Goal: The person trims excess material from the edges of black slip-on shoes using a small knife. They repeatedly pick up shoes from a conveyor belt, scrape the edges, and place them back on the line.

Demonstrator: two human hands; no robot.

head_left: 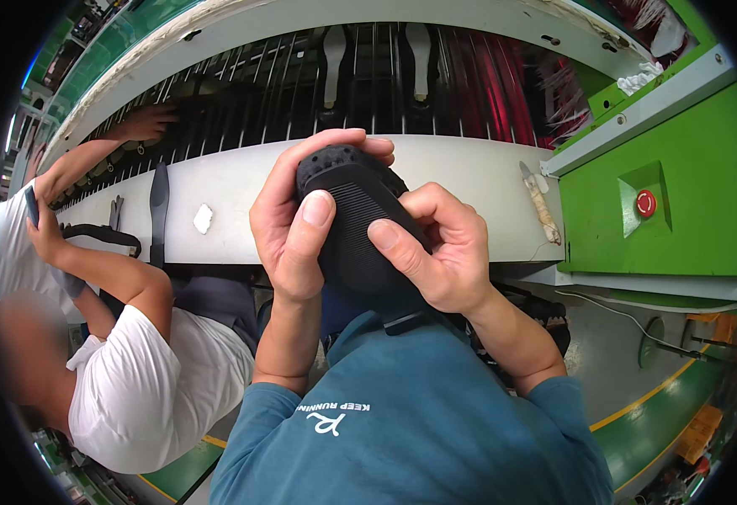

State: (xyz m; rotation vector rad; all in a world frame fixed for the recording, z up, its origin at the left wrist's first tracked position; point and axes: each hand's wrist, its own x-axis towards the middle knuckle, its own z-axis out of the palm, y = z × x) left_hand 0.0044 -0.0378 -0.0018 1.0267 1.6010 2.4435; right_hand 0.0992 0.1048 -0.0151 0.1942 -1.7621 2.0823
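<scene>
A black shoe [356, 215] with a ridged sole is held up in front of my chest, sole side facing me. My left hand [293, 223] wraps around its far end and left side, thumb pressed on the edge of the sole. On the right side, my right hand [444, 244] grips it with curled fingers, its thumb lying on the ridged sole. The shoe's upper is mostly hidden beneath the sole and my fingers. Behind it lies the white worktop [234, 181].
Past the worktop runs a roller conveyor [276, 88] carrying two dark shoes with grey insides [335, 63]. A long black strip [159, 210], a white scrap [204, 219] and a wrapped-handle tool [539, 202] lie on the worktop. A co-worker [158, 379] sits left; a green machine [680, 227] stands right.
</scene>
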